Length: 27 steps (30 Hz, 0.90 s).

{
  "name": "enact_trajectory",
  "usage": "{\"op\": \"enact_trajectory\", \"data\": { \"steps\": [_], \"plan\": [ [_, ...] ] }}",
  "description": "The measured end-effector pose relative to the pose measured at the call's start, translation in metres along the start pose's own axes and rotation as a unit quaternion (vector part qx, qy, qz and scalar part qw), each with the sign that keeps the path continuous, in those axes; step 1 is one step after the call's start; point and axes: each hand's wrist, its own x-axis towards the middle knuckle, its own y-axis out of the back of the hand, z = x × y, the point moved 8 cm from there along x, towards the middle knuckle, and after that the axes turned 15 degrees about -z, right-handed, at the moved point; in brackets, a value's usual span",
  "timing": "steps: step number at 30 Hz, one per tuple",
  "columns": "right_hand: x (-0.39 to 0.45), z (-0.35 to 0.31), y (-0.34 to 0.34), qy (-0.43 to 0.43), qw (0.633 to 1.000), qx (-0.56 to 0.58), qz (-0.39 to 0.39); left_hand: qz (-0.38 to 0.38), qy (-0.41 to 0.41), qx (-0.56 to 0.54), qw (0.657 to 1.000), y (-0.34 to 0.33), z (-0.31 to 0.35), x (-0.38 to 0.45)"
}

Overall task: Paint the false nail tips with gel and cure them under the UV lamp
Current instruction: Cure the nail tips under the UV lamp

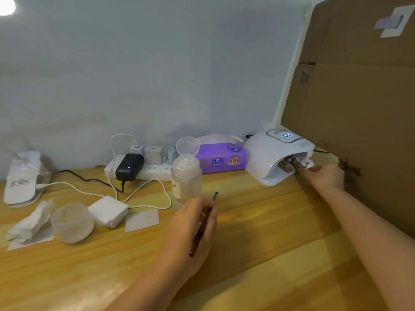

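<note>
Head view: cardboard sheet (pixel 359 97) upright, right of and behind right hand (pixel 325 177). Wooden desk (pixel 269 254) under both forearms. White UV lamp (pixel 277 153) just left of right hand, display lit, opening facing it. Right hand at lamp mouth, fingers curled on holder with nail tips (pixel 294 163); tips partly inside the opening, details too small to tell. Left hand (pixel 190 230) near desk centre, well apart from lamp, pinching brown brush (pixel 203 223), bristle end up and away, tail end toward wrist. Clear bottle (pixel 186 178) just beyond left hand, flip cap open. Purple tissue pack (pixel 221 158) behind bottle, between bottle and lamp. White power strip (pixel 143 169) far left of that, black adapter (pixel 129 166) plugged in, blue LED on. White cable (pixel 161 194) looping left of left hand. White pad stack (pixel 107 211) further left, then frosted round jar (pixel 71 222), then crumpled wipes (pixel 31 221). White flat device (pixel 24 178) at far left edge.
</note>
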Motion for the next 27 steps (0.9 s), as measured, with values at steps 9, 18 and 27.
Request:
{"op": "enact_trajectory", "data": {
  "steps": [9, 18, 27],
  "plan": [
    [-0.004, -0.035, -0.002, 0.098, 0.989, -0.112, -0.015, 0.002, 0.005, -0.019, 1.000, 0.000, -0.003, -0.001],
    [-0.015, -0.107, 0.012, 0.207, 0.959, -0.186, 0.046, 0.003, 0.010, -0.040, 0.999, 0.001, -0.005, -0.001],
    [0.019, -0.139, -0.008, 0.141, 0.930, -0.330, -0.079, 0.004, 0.014, -0.048, 0.999, 0.001, -0.006, -0.001]
  ]
}}
